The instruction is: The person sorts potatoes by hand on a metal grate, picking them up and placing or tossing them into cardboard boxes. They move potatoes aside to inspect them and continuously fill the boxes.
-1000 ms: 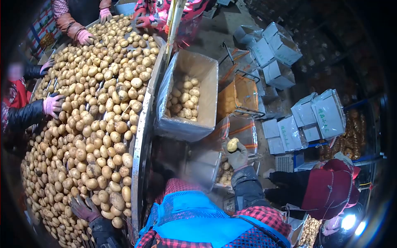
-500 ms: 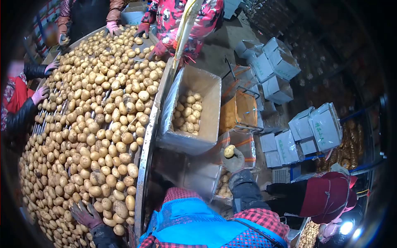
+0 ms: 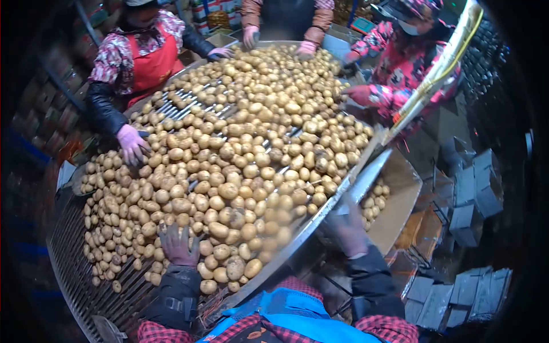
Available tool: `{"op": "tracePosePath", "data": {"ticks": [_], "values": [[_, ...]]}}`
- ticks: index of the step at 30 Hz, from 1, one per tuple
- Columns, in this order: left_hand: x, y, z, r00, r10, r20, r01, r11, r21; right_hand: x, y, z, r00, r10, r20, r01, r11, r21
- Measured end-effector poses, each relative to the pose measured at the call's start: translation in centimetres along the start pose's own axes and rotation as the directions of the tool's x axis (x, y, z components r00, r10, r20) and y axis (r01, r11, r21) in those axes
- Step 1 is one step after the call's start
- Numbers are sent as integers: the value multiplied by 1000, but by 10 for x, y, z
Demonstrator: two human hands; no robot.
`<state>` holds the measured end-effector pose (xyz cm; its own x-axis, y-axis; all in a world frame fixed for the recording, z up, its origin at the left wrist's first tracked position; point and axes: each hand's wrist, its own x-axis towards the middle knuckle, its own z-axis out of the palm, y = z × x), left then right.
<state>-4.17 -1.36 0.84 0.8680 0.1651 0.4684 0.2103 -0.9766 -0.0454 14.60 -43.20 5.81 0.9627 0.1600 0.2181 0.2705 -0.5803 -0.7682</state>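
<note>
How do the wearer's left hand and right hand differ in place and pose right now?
The left hand lies flat, fingers spread, on the potatoes of the sorting table; the right hand is off the table, past its metal rim, near the cardboard box. The left hand looks sharp; the right hand is blurred, so whether it holds anything is unclear. Both wear dark gloves.

The left hand (image 3: 177, 244) is lying flat on the potatoes (image 3: 240, 171) at the counter's (image 3: 74, 257) near edge, while the blurred right hand (image 3: 349, 228) is hovering over its right edge beside a box (image 3: 403, 191), and a co-worker's pink-gloved hand (image 3: 132, 144) is touching potatoes at the left edge.
</note>
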Motion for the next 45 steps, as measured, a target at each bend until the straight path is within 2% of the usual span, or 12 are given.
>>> {"op": "tracePosePath", "data": {"ticks": [6, 10, 14, 20, 26, 27, 28, 29, 30, 33, 42, 45], "values": [[-5, -1, 3, 1000, -25, 0, 25, 999, -27, 69, -71, 194, 799, -511, 319, 572, 809, -135], [1, 2, 1, 997, -64, 48, 65, 998, -26, 140, -70, 254, 569, -558, 604, 821, 425, -381], [-4, -3, 5, 996, -72, 49, 72, 997, -11, 204, -70, 270, 622, -373, 688, 759, 504, -412], [-1, -1, 3, 997, -70, -41, 70, 997, -22, 296, -42, 248, 886, -155, 437, 356, 831, -427], [-7, -1, 11, 991, -102, -86, 97, 994, -54, 210, -77, 131, 917, -133, -375, 366, 650, 666], [-5, -1, 12, 991, -101, -84, 96, 994, -54, 214, -33, 145, 793, -419, -442, 521, 842, 139], [-6, -1, 11, 992, -97, -83, 93, 994, -52, 207, 55, 207, 948, -182, -260, 271, 890, 366], [-4, -1, 8, 994, -83, -74, 80, 996, -49, 181, -3, 193, 938, -346, -4, 336, 914, -229], [-4, -1, 9, 993, -83, -88, 76, 994, -76, 159, -34, 204, 972, -201, 123, 180, 970, 163], [1, 1, 0, 997, -65, -50, 63, 997, -38, 134, -85, 215, 788, -427, 443, 478, 878, -3], [-1, 3, -2, 995, -92, 33, 93, 995, -27, 229, -25, 301, 709, -648, 278, 705, 650, -282], [-2, 2, 1, 997, -72, 23, 73, 997, -14, 271, -49, 301, 762, -351, 544, 596, 709, -377]]}}
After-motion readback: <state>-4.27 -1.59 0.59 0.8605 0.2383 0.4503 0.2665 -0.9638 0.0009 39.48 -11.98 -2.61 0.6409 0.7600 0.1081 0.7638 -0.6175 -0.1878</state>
